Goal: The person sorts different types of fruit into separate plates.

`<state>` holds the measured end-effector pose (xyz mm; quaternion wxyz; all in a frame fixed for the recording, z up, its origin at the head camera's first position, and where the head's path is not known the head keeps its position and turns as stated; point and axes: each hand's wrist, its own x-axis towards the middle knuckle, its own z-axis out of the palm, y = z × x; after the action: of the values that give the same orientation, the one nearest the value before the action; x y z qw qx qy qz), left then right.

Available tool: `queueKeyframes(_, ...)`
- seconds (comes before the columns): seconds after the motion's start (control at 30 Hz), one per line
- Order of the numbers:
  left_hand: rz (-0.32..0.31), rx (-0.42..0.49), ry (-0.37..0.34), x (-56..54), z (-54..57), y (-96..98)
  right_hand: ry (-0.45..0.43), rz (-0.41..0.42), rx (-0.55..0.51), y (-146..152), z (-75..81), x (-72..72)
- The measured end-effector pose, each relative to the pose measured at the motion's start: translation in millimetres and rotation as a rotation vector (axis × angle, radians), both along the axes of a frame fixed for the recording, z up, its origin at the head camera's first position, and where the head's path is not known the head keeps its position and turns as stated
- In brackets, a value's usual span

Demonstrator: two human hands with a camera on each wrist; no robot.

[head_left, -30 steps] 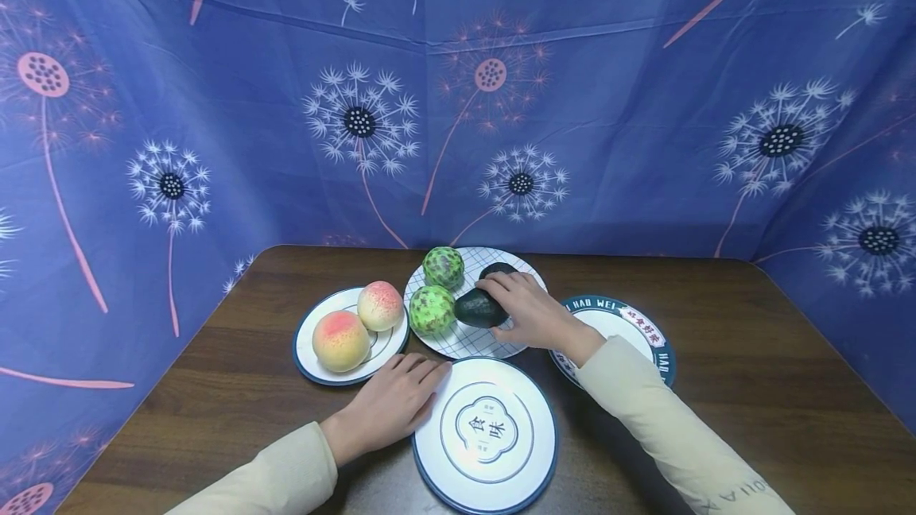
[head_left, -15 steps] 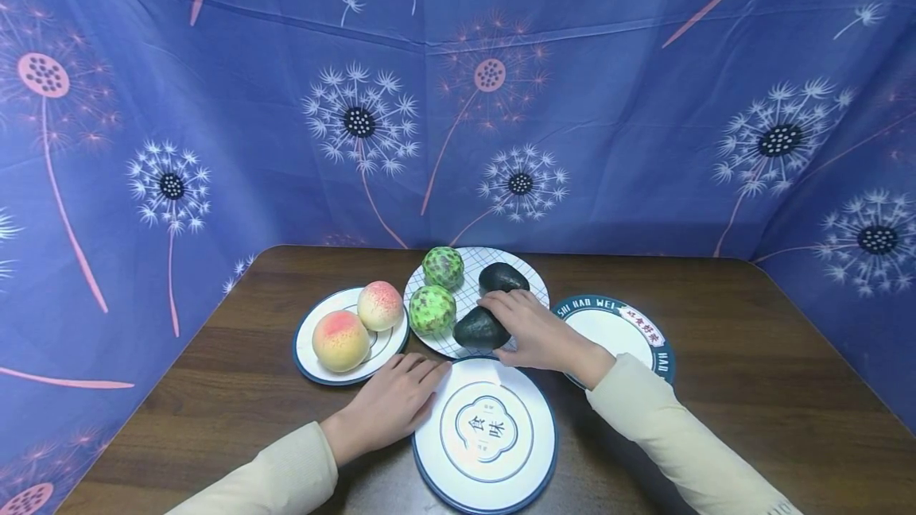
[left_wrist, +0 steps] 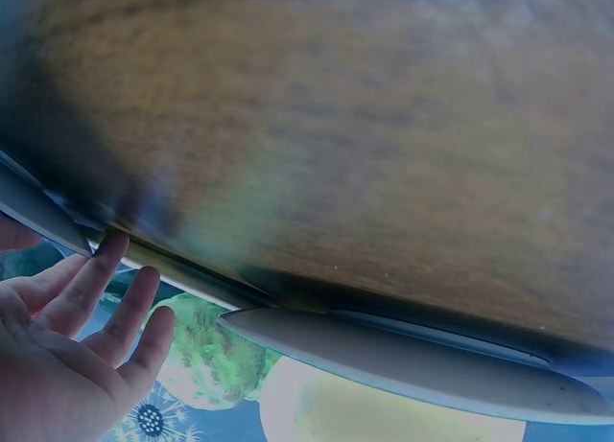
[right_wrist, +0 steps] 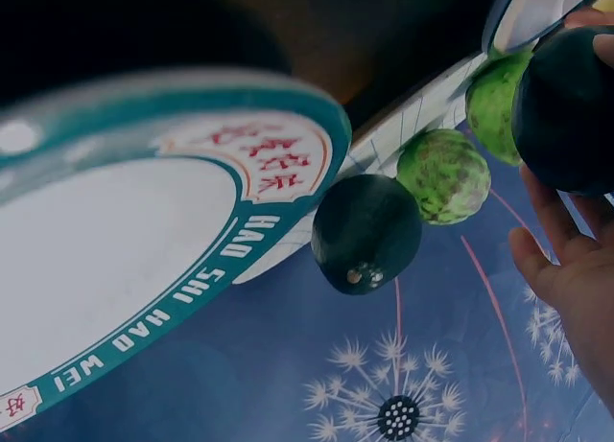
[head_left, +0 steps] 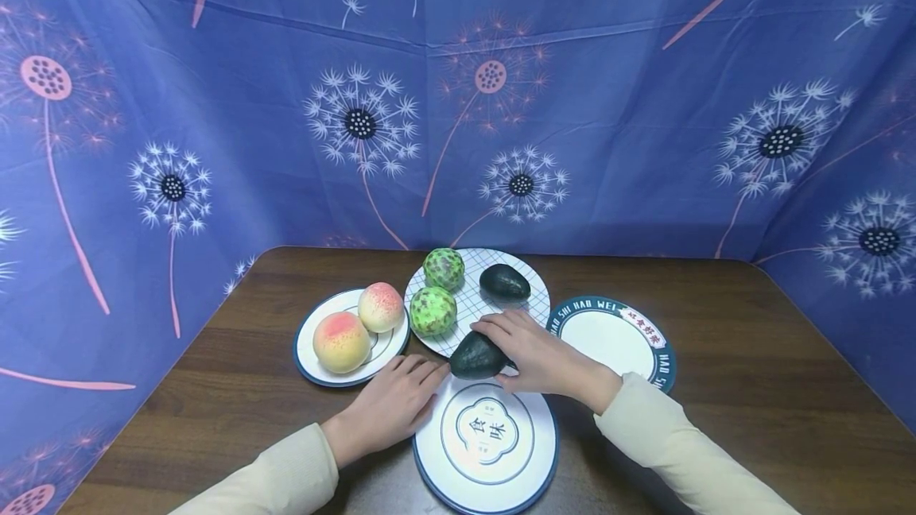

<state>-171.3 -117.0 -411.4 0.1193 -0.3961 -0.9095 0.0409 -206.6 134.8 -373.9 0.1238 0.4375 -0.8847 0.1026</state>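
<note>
My right hand (head_left: 525,352) grips a dark green avocado (head_left: 475,356) from its right side, over the far rim of the white blue-rimmed plate (head_left: 494,459) nearest me. The right wrist view shows the fingers around this avocado (right_wrist: 571,111). My left hand (head_left: 393,400) lies with its fingertips at that plate's left rim, fingers fairly straight and holding nothing; in the left wrist view its fingers (left_wrist: 144,303) are spread. Behind, a second avocado (head_left: 505,282) and two green mottled round fruits (head_left: 432,311) rest on the grid-patterned plate (head_left: 468,261).
Two peaches (head_left: 341,342) sit on a small blue-rimmed plate (head_left: 304,360) at the left. A teal-rimmed plate with lettering (head_left: 608,336) stands at the right, under the right forearm's far side. A blue dandelion-print cloth (head_left: 458,102) hangs behind the wooden table (head_left: 744,340).
My right hand has drawn the avocado toward me, from the grid-patterned plate to over the near plate's far rim. The left hand stays in place.
</note>
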Motion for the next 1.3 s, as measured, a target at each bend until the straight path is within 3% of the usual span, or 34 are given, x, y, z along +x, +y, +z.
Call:
queueKeyframes(0.3, 0.004, 0.003, -0.009, -0.9, -1.4, -0.2, 0.021, 0.059, -0.004, -2, -5.9, 9.4)
queueKeyframes(0.6, -0.002, -0.001, 0.029, -0.6, -2.3, -0.8, -0.05, 0.089, 0.055, -6, -8.5, 17.9)
queueKeyframes(1.03, 0.007, -0.006, -0.007, -0.3, -0.4, -0.6, -0.091, 0.14, 0.045, -11, -7.8, 22.8)
queueKeyframes(1.3, 0.008, -0.002, -0.019, -0.8, -0.5, -0.6, -0.047, 0.179, 0.015, -13, -9.9, 22.9)
